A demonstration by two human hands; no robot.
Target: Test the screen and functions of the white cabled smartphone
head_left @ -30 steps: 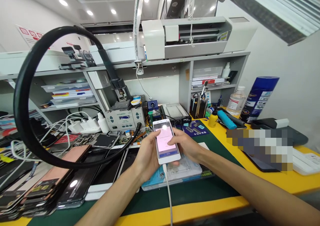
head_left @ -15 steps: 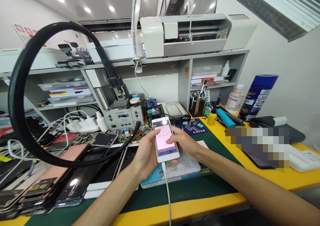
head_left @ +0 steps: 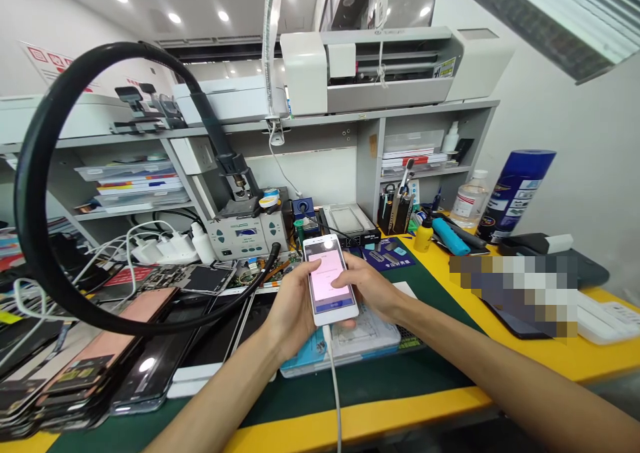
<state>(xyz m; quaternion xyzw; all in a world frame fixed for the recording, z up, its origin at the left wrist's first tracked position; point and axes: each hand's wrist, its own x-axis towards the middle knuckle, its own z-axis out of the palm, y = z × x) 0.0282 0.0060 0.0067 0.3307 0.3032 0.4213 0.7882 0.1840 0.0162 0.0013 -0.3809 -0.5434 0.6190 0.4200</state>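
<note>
Between my two hands is a white smartphone (head_left: 327, 306), tilted up with its screen lit pink and a blue bar low on it. My left hand (head_left: 293, 306) is closed around its left side, thumb lying over the screen. From the right, my right hand (head_left: 373, 286) grips the other edge, its thumb on the lower part of the screen and some fingers behind the phone. A white cable (head_left: 334, 379) is plugged into the phone's bottom end and runs down toward me. Below the phone lies a flat plastic case (head_left: 370, 339) on the green mat (head_left: 430, 379).
Stacked phones and screens (head_left: 100, 366) cover the left side, under a thick black hose loop (head_left: 25, 193). A grey hot-air station (head_left: 245, 239) stands behind. On the right are a yellow bottle (head_left: 423, 235), a clear bottle (head_left: 469, 199) and a blue spray can (head_left: 520, 193).
</note>
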